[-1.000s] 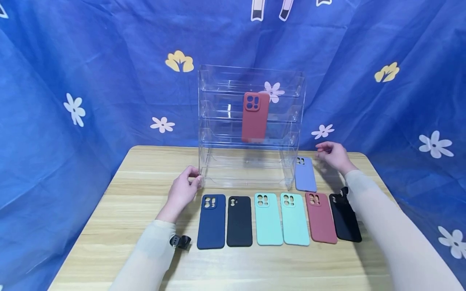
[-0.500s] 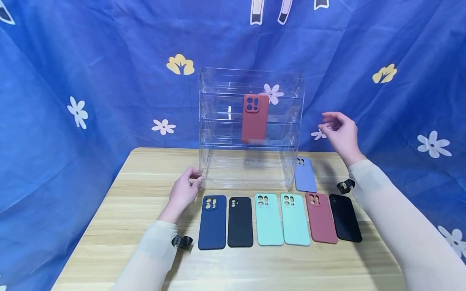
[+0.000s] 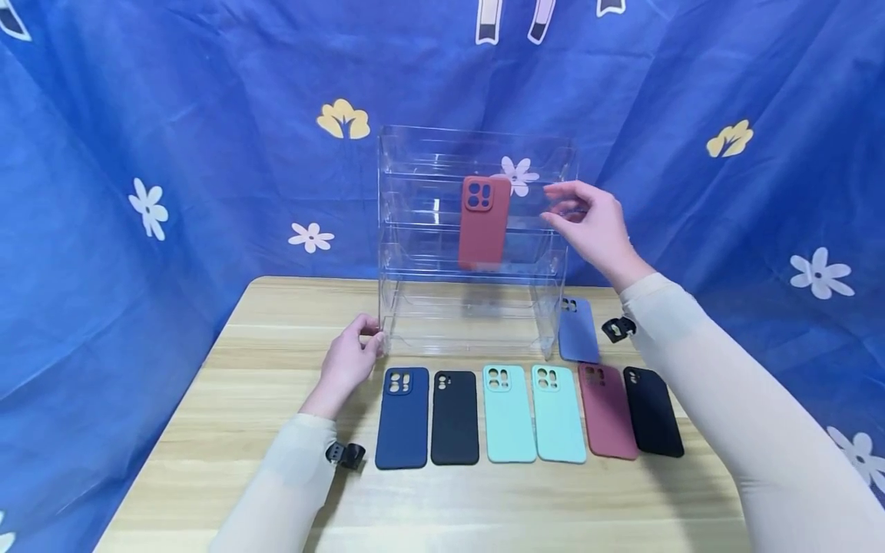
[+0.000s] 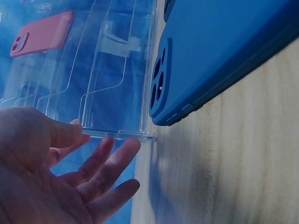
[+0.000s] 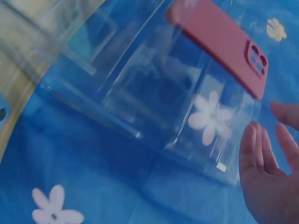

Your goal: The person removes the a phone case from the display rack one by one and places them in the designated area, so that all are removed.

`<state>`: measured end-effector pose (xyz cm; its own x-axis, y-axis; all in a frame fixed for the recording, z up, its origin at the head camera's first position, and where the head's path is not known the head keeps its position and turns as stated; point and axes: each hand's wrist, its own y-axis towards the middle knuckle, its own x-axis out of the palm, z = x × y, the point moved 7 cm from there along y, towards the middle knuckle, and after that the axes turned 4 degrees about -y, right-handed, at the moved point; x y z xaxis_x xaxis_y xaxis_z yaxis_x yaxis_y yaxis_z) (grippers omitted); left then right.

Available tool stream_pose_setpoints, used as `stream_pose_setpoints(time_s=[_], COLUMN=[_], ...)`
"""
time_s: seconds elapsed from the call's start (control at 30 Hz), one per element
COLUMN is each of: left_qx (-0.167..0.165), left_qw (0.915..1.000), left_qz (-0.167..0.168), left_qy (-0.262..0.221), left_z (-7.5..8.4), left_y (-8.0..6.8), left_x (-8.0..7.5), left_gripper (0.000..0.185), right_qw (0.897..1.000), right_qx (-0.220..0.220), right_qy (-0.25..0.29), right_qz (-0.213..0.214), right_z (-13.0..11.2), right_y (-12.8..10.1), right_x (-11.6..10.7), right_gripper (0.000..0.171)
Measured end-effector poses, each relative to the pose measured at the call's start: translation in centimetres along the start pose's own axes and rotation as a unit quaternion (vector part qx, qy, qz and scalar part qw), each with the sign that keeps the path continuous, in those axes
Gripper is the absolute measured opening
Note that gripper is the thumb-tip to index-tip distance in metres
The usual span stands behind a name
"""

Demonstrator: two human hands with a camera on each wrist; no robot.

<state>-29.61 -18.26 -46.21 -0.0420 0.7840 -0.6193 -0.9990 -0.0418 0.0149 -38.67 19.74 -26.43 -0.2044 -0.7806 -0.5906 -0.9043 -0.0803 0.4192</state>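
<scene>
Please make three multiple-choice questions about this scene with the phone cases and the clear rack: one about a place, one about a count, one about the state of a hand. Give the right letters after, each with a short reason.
1. Where is the red case?
A. flat on the table
B. upright in the clear rack
C. in the right hand

2. How many mint-green cases lie in the front row?
A. one
B. two
C. four

3. What is the left hand doing?
A. touching the rack's lower left corner with straight fingers
B. lifting the dark blue case
C. resting flat on the table, far from the rack

Answers:
1 B: the case stands on a middle shelf.
2 B: two mint-green cases lie side by side.
3 A: the left wrist view shows straight fingers at the rack's edge.
</scene>
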Motion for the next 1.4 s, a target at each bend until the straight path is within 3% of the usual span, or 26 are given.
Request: stream_pose_setpoints(time_s=[0.33, 0.7, 1.17, 1.4], left_qx=[-0.008, -0.005, 0.004, 0.001], left_qw=[0.9999, 0.9999, 0.9999, 0.9999], left_qz=[-0.004, -0.004, 0.000, 0.002], left_qy=[-0.008, -0.012, -0.016, -0.012], left_z=[0.0, 0.0, 0.4, 0.3], left_y=[-0.2, -0.1, 0.0, 0.0], left_x=[0.1, 0.2, 0.0, -0.1], left_gripper=[0.024, 0.024, 0.024, 0.024], right_qw=[0.999, 0.998, 0.999, 0.997], right_qx=[-0.016, -0.007, -0.032, -0.020], right_qy=[-0.017, -0.036, 0.034, 0.072], right_qz=[-0.037, -0.055, 0.002, 0.013], right_z=[-2.3, -2.4, -2.0, -2.1], right_y=[2.4, 3.9, 3.2, 2.2], right_x=[3.2, 4.6, 4.2, 3.7], right_gripper=[0.043, 0.041, 0.030, 0.025])
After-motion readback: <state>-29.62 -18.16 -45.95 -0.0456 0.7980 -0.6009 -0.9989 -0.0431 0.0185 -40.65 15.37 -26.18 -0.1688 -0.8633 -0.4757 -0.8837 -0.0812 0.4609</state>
